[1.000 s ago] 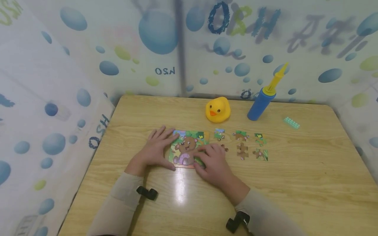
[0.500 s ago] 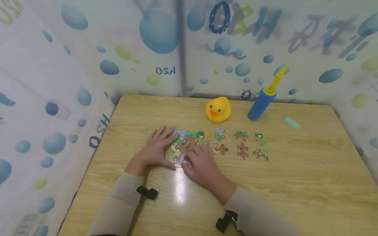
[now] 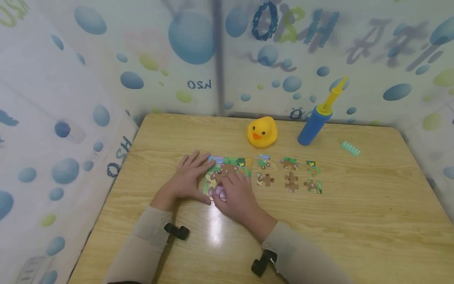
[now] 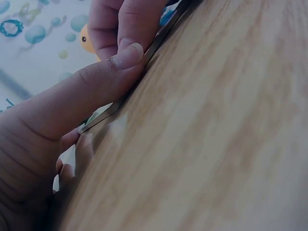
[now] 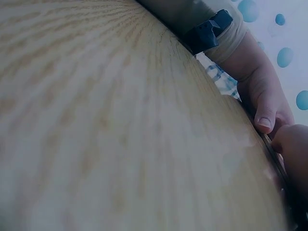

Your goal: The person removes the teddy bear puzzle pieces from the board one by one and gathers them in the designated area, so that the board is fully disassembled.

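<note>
A puzzle board (image 3: 232, 161) with a brown bear picture lies flat on the table. My left hand (image 3: 184, 179) is spread along its left side, with the index finger over the upper left part and the thumb at the lower left corner. In the left wrist view the left thumb (image 4: 96, 89) rests along the board's thin edge. My right hand (image 3: 237, 193) is over the board's lower middle, its fingers bent down toward the bear's purple belly. Whether it pinches a piece there I cannot tell. It hides the lower right of the picture.
Right of the board lie several loose puzzle pieces, among them a brown one (image 3: 291, 182) and a green-cornered one (image 3: 313, 167). Behind are a yellow rubber duck (image 3: 262, 132), a blue and yellow hand pump (image 3: 313, 126) and a mint toy brick (image 3: 350, 148). A patterned wall borders the table.
My right hand has moved left over the board, from its lower right part to the lower middle, uncovering a loose brown piece. The left hand has stayed in place.
</note>
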Demonstrator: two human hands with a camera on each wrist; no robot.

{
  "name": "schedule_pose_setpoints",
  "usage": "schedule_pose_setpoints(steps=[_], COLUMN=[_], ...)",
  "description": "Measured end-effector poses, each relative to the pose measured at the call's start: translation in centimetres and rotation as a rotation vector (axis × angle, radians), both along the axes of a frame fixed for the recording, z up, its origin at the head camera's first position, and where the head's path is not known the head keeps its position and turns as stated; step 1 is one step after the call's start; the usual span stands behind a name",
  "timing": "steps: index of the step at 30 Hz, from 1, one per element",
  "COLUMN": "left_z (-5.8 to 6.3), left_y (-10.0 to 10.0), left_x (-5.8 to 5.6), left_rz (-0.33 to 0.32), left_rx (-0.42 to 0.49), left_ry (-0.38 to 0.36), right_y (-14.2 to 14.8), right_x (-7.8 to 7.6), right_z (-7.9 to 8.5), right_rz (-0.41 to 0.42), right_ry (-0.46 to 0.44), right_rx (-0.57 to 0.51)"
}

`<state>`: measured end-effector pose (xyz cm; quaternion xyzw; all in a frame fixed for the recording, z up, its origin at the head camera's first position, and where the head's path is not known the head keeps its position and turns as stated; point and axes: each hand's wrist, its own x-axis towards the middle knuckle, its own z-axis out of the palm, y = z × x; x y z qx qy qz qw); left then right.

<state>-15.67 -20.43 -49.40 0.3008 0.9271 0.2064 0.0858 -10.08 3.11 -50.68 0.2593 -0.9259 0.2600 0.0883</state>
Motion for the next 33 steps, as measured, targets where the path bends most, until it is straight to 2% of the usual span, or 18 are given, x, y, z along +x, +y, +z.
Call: schedule_pose_setpoints(steps=[8, 20, 33], left_z=[0.47, 0.30, 0.14], left_y=[0.16, 0.07, 0.03], left_x=[0.14, 0.08, 0.07], left_rz=[-0.007, -0.004, 0.001], left_rx=[0.011, 0.012, 0.004], left_ry=[0.018, 0.008, -0.010], right_y=[-0.02, 0.02, 0.19], right_x=[-0.11, -0.34, -0.44], right_z=[0.19, 0.18, 0.92], right_rz=[-0.023, -0.044, -0.038], right_ry=[-0.043, -0.114, -0.200], right_rx=[-0.018, 0.002, -0.018])
